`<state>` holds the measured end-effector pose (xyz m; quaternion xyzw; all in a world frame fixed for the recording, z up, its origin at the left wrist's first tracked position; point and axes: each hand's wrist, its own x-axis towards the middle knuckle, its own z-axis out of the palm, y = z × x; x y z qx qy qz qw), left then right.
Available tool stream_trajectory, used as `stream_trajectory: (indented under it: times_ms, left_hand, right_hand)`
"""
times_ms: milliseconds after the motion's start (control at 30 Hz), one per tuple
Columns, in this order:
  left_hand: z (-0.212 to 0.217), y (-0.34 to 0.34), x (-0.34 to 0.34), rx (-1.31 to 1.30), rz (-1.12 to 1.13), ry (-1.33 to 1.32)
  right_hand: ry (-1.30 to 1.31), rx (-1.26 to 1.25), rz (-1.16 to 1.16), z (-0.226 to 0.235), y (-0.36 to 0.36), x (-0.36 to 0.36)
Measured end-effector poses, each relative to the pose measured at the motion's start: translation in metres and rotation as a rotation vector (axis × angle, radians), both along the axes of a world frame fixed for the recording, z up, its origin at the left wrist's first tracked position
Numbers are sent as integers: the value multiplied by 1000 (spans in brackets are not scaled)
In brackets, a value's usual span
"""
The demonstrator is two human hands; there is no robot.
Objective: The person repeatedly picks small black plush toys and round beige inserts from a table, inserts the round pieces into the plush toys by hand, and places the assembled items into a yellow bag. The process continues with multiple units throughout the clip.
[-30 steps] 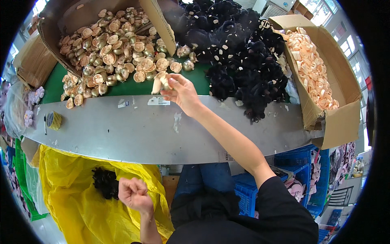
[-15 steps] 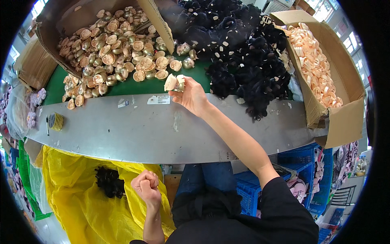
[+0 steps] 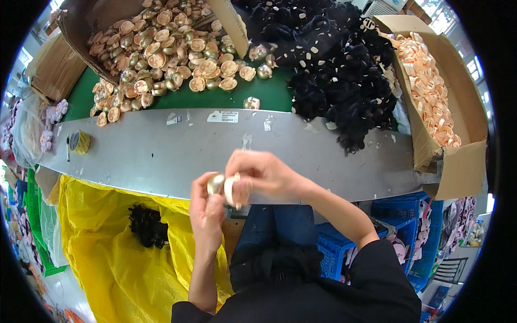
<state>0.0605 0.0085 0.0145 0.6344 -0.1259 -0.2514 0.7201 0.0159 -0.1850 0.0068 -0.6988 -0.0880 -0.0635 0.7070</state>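
My left hand [image 3: 207,212] and my right hand [image 3: 258,175] meet at the near edge of the grey metal table [image 3: 161,156]. Between them they hold a small round piece [image 3: 225,187], silver-beige on the left half and cream on the right. The left fingers pinch the silvery side and the right fingers grip the cream side. Far across the table lies a heap of similar tan round pieces [image 3: 161,59], spilling from a tipped cardboard box [image 3: 81,27] onto green matting.
A mound of black fluffy pieces [image 3: 334,70] fills the far right. A cardboard box of pale peach rings [image 3: 431,86] stands at the right end. A yellow bag [image 3: 107,253] with a black tuft [image 3: 145,226] hangs below left. A yellow tape roll [image 3: 81,142] lies left.
My right hand drew back from the far pile carrying a round piece to the near table edge. My left hand rose from over the yellow bag and joined it on the piece.
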Motion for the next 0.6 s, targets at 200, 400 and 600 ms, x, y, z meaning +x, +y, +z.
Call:
stream_trajectory:
  times_ms: [200, 400, 600]
  left_hand:
    - [-16, 7, -8, 69, -101, -239]
    - [-8, 13, -19, -142, -134, -11]
    - [0, 15, -20, -131, -173, 78]
  right_hand:
    - [-44, -116, 79, 7, 16, -30]
    - [-54, 349, 96, -19, 21, -42]
    - [19, 619, 92, -31, 25, -56]
